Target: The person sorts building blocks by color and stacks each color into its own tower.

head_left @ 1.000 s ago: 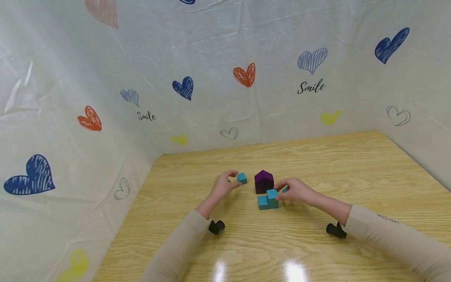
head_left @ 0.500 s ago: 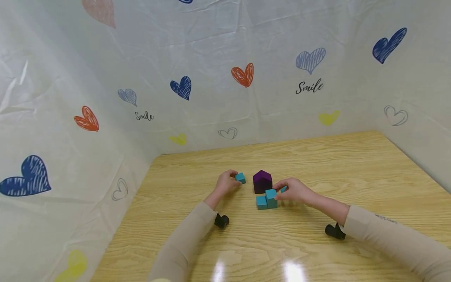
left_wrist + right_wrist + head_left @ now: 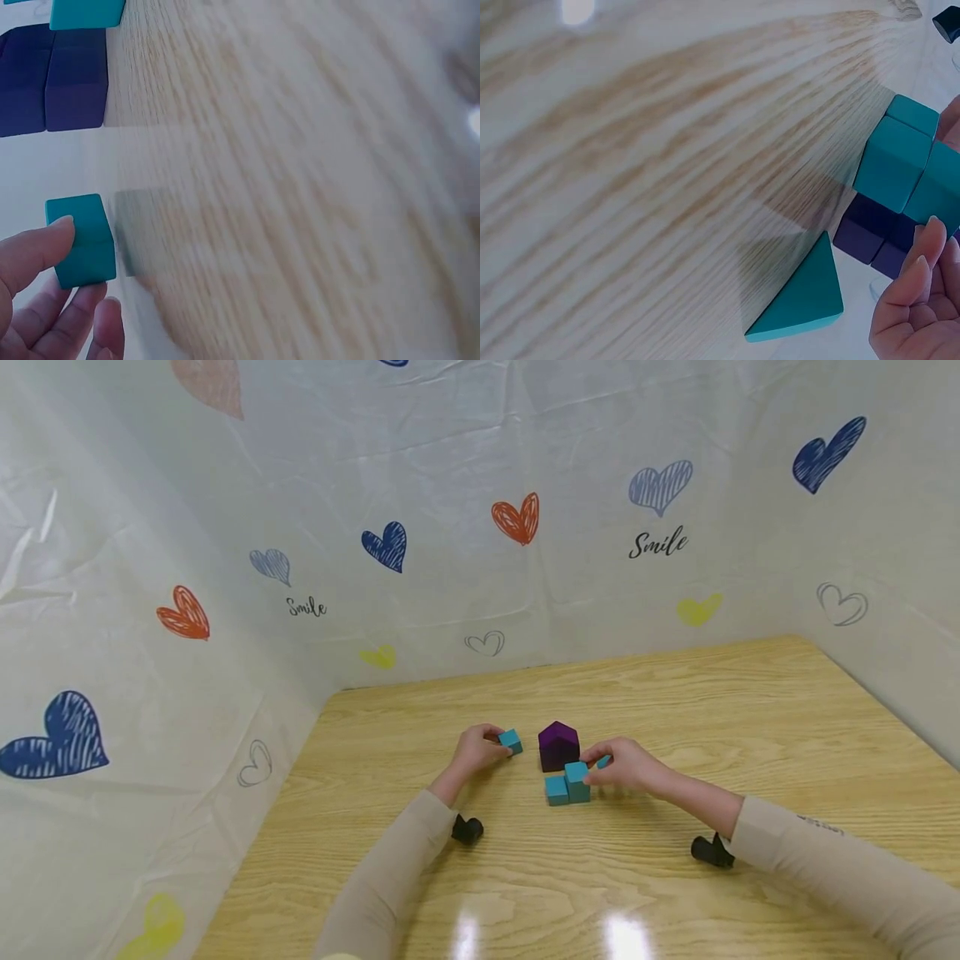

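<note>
A: Where is the small teal cube [image 3: 511, 741] right now?

B: In the left hand [image 3: 476, 752], at about nine o'clock from the purple house-shaped block [image 3: 558, 746] and apart from it. The thumb and fingers [image 3: 34, 251] pinch it on opposite flat faces; whether it is raised off the table [image 3: 675, 710] or resting on it cannot be told.

A: And the right hand [image 3: 628, 765]?

B: It sits at about three o'clock of the teal stack [image 3: 576, 782], which stands just in front of the purple block with a lower teal cube [image 3: 557, 790] touching its left side. The fingers curl toward the stack and touch its top block; whether they truly grip it cannot be told. A teal wedge [image 3: 799, 294] lies on the table just beside that hand.

A: How would the cube handle?

B: Judging by its look, it is a painted wooden block: light, rigid, not fragile, but its smooth faces could slip under a loose pinch. Taking hold on two opposite faces near the middle, as the left hand does, seems soundest; a corner grip would let it twist.
</note>
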Demonstrator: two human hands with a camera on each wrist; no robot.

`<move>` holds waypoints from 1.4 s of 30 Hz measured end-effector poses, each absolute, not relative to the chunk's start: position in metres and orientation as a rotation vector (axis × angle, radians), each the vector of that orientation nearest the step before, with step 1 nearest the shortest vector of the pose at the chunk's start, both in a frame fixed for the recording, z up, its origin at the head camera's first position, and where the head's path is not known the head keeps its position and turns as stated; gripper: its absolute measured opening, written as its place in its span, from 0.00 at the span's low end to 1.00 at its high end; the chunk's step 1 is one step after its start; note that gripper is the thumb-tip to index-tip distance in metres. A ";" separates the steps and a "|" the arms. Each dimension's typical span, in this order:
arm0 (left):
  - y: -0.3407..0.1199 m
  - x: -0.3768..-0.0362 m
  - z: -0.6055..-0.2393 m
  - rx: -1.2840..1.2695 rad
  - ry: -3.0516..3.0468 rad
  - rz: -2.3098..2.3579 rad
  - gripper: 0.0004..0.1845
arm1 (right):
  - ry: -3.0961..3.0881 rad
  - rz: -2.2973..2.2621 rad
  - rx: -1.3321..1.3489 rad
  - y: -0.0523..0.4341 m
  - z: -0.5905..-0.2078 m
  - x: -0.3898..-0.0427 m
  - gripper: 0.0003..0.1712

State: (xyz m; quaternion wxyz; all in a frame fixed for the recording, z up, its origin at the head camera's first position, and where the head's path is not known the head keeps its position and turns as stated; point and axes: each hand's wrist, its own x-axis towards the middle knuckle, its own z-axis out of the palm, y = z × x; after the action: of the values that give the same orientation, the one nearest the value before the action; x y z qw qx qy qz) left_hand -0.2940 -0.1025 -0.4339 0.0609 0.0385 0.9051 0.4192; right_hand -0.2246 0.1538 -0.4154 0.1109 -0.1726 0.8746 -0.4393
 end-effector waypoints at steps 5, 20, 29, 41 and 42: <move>-0.107 -0.291 -0.433 0.152 2.730 1.258 0.18 | 2.571 -1.283 -0.484 0.153 -0.414 -0.224 0.21; -0.106 -0.256 -0.408 0.323 2.656 1.225 0.18 | 2.581 -1.261 -0.484 0.153 -0.412 -0.224 0.21; -0.099 -0.237 -0.405 0.418 2.617 1.207 0.17 | 2.569 -1.272 -0.470 0.152 -0.411 -0.222 0.21; -0.081 -0.231 -0.412 0.471 2.600 1.188 0.19 | 2.589 -1.273 -0.472 0.149 -0.409 -0.221 0.20; -0.079 -0.231 -0.413 0.477 2.601 1.184 0.19 | 2.590 -1.277 -0.475 0.149 -0.409 -0.221 0.20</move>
State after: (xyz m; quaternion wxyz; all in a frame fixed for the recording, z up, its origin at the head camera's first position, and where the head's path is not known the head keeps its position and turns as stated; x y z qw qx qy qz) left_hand -0.2306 -0.0788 -0.4126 0.1218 0.1635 0.8910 0.4056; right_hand -0.2209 0.1493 -0.4093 0.1073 -0.1613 0.8799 -0.4339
